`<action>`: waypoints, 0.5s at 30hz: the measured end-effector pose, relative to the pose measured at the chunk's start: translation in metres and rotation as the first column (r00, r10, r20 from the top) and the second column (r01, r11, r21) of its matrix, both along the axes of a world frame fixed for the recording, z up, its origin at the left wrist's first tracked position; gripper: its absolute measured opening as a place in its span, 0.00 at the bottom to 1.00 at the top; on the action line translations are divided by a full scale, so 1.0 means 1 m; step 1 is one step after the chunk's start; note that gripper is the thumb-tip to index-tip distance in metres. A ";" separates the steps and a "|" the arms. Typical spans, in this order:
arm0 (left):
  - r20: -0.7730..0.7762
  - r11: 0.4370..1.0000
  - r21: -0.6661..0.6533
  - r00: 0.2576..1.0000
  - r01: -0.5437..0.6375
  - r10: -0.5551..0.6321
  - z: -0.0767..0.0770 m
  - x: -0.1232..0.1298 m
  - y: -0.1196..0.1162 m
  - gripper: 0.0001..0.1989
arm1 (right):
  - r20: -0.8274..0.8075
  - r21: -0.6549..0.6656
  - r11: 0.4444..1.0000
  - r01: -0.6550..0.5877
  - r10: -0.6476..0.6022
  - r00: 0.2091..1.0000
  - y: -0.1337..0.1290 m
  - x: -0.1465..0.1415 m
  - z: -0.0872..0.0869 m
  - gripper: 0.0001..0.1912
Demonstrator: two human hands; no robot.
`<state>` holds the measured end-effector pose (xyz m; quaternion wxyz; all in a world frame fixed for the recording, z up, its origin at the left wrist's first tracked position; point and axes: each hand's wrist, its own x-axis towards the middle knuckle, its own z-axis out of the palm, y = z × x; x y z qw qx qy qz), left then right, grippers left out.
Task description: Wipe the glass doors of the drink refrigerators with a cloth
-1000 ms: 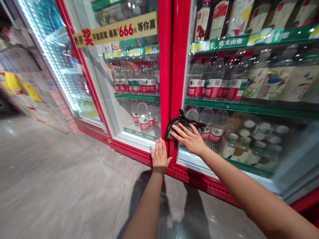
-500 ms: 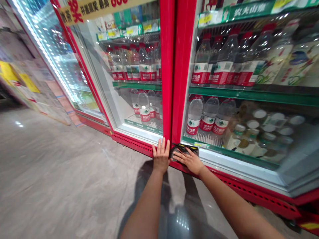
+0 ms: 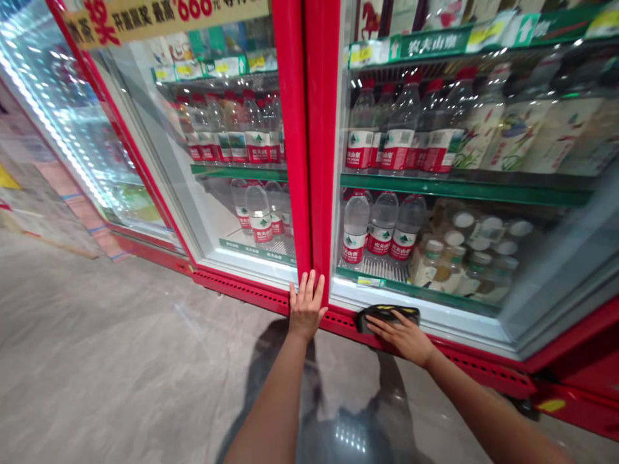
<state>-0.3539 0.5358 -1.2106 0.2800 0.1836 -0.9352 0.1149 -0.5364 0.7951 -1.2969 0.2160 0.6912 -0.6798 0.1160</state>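
Note:
My left hand (image 3: 306, 308) lies flat on the red frame at the foot of the post between two glass fridge doors, fingers stretched out. To its right, my right hand (image 3: 402, 336) presses a folded dark grey cloth (image 3: 363, 324) with black and yellow edging against the red bottom edge of the right door (image 3: 474, 362). The fingers of that hand lie over the cloth, pinning it to the frame. Just above the cloth is the door's white lower border (image 3: 435, 308).
Behind the glass, red-capped water bottles (image 3: 355, 229) and white-capped bottles (image 3: 476, 258) stand on shelves with green edges (image 3: 464, 189). A lit cooler (image 3: 72, 116) and stacked boxes (image 3: 48, 187) are at the left. Grey floor (image 3: 120, 361) runs along the fridge.
My right hand has slid the cloth rightwards along the red bottom edge, away from the middle post. My left hand stays on the frame near the post. The view has shifted right.

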 end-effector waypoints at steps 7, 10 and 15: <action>-0.051 0.991 -0.053 0.991 0.119 -0.122 0.004 -0.026 0.027 0.47 | -0.084 0.019 1.000 -0.024 0.025 0.996 -0.022 -0.005 0.029 0.36; -0.021 0.972 -0.081 0.975 0.219 -0.221 0.006 -0.043 0.040 0.47 | -0.209 0.053 0.998 -0.028 0.038 0.977 0.036 -0.036 0.021 0.37; 0.015 0.925 -0.130 0.934 0.356 -0.357 0.005 -0.077 0.066 0.44 | -0.350 0.050 0.997 0.053 -0.032 0.936 0.155 -0.077 0.005 0.38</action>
